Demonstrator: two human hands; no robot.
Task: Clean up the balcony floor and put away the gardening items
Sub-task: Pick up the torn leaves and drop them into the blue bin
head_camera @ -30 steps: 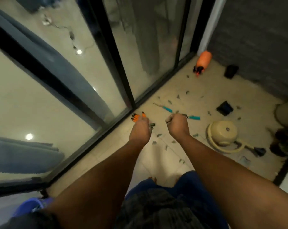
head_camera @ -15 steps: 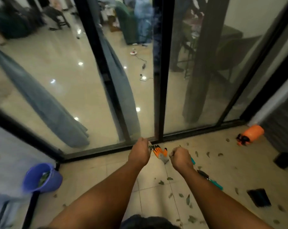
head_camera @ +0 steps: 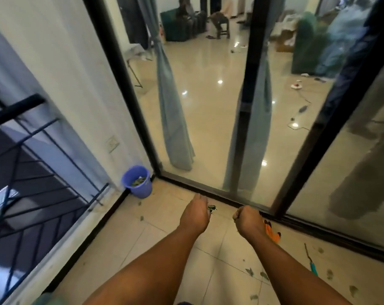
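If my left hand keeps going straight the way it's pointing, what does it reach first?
Probably the purple bucket in the corner: the left hand, gripping leaves, points roughly toward it over bare floor tiles. Depth is uncertain.

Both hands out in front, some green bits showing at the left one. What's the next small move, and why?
Probably carry both hands forward-left to the purple bucket and drop the load in. The left hand has leaves sticking out of its grip, the right hand is closed in a fist whose contents are hidden, and the bucket in the corner already holds leaf scraps.
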